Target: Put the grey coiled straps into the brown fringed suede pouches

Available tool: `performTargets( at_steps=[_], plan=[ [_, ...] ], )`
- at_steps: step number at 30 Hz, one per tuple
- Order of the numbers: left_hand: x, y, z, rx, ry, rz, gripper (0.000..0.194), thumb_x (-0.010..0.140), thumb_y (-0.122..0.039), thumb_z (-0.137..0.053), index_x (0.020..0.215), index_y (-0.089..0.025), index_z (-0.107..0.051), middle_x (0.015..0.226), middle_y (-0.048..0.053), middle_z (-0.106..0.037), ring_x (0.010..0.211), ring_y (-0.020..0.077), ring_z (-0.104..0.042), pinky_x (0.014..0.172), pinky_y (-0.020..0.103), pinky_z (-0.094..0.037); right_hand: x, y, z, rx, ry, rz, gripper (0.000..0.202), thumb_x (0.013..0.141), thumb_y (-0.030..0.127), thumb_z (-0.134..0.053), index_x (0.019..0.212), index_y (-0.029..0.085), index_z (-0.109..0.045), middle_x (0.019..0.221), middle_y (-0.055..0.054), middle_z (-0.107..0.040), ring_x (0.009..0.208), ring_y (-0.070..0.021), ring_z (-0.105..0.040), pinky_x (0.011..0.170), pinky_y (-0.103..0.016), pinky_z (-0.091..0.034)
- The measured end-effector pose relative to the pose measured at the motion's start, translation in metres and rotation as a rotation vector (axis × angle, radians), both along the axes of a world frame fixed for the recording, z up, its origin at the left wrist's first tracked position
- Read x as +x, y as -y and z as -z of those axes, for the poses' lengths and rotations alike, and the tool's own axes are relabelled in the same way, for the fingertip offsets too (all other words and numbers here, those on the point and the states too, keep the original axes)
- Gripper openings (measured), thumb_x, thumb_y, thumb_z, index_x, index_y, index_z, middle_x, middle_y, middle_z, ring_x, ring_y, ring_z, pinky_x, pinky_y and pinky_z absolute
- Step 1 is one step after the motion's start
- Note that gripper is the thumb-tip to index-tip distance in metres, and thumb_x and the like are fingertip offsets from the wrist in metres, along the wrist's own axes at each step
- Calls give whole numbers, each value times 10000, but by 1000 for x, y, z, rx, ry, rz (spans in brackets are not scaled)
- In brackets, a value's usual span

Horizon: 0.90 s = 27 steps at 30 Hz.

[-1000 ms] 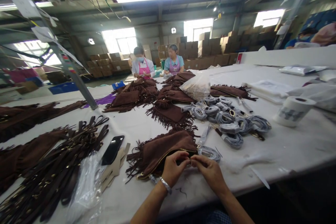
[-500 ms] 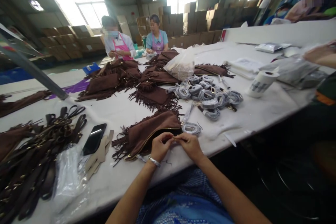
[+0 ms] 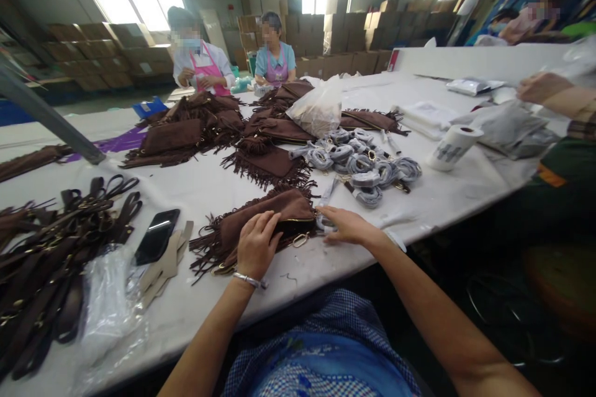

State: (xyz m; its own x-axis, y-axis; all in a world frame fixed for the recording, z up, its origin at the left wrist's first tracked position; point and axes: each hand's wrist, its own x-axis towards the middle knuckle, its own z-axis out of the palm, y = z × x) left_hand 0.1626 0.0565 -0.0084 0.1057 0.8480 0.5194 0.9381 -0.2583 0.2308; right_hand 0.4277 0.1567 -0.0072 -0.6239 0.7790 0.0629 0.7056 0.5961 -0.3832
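Note:
A brown fringed bag (image 3: pixel 267 214) lies at the table's front edge, its gold zip open toward me. My left hand (image 3: pixel 257 245), with a silver bangle at the wrist, rests on the bag's front part, fingers laid over it and thumb apart. To the bag's right end reaches my right hand (image 3: pixel 347 224), its fingers stretched out over a grey-wrapped coiled strap (image 3: pixel 323 221) that they partly cover. A gold oval clasp (image 3: pixel 300 240) sits on the white tabletop between both hands, just below the zip opening.
More wrapped straps (image 3: pixel 361 164) are heaped behind my right hand. Brown bags (image 3: pixel 172 133) are piled farther back. Dark straps (image 3: pixel 51 279), a phone (image 3: pixel 157 236) and clear plastic (image 3: pixel 109 298) lie left. A white roll (image 3: pixel 454 147) and a co-worker's hand (image 3: pixel 542 88) are right.
My hands, earlier pinched together at the gold hardware, have parted. The left moved left onto the bag; the right opened toward the wrapped strap. The gold clasp now shows on the table.

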Motion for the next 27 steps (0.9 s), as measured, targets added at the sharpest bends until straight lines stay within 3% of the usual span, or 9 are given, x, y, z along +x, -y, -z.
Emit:
performTargets(
  at_steps=[3,6,9,12,14,16,19,22,27],
  plan=[
    [-8,-6,5,-155,-31,-78,498,913,-247,-517,1406,-251,-449,1229,88,-645,1070,269,-607,841,380,-523,-3,5,-12,25,139,30,900,649,294,-782,1459,242,-395,1306,-144,-610,1123,-325,-610,897,-347,-469],
    [-14,-11,6,-266,-71,-116,579,888,-223,-544,1444,-278,-390,1137,83,-671,973,257,-641,690,330,-534,-1,17,-28,61,213,92,887,687,371,-741,1478,243,-363,1162,-162,-680,1016,-342,-653,795,-356,-483],
    [-19,-19,0,-349,-98,-78,725,814,-144,-606,1473,-279,-337,1103,77,-673,947,249,-646,720,323,-530,6,29,-45,-47,187,108,864,704,478,-718,1470,251,-387,1088,-156,-711,962,-353,-669,762,-374,-491],
    [-25,-28,-11,-376,-56,-13,653,757,-66,-595,1376,-246,-490,1099,67,-669,961,236,-646,829,327,-517,8,38,-55,-334,-23,22,651,720,545,-697,1294,249,-612,1046,-104,-734,958,-314,-668,784,-351,-507],
    [-28,-34,-17,-323,8,10,475,764,-83,-586,1212,-234,-631,1091,56,-661,980,226,-640,897,319,-496,2,46,-53,-639,-239,-41,489,759,565,-658,1121,241,-711,1049,-68,-736,944,-265,-668,740,-303,-527],
    [-29,-37,-19,-297,62,48,339,799,-149,-593,1114,-238,-678,1081,46,-651,982,215,-636,922,309,-485,-10,56,-45,-1000,-448,-40,453,807,575,-605,1049,210,-719,1014,-70,-739,874,-224,-680,642,-264,-536],
    [-29,-39,-12,-390,43,132,424,743,-289,-725,1157,-230,-661,1121,70,-630,997,239,-629,923,328,-487,-30,72,-29,-1400,-773,44,466,866,547,-551,1090,159,-675,980,-107,-737,816,-207,-699,627,-280,-558],
    [-29,-40,-4,-470,1,164,538,628,-314,-822,1136,-212,-678,1102,93,-637,961,262,-635,876,339,-501,-46,85,-16,-1559,-1045,113,500,905,545,-494,1153,136,-638,1064,-141,-718,911,-225,-705,741,-333,-573],
    [-30,-42,-8,-512,-17,209,314,698,-250,-735,1012,-236,-739,937,61,-689,878,249,-641,807,320,-482,-56,99,-1,-1638,-1325,115,562,923,579,-435,1180,120,-631,1171,-152,-685,1036,-226,-675,795,-304,-559]
  ],
)
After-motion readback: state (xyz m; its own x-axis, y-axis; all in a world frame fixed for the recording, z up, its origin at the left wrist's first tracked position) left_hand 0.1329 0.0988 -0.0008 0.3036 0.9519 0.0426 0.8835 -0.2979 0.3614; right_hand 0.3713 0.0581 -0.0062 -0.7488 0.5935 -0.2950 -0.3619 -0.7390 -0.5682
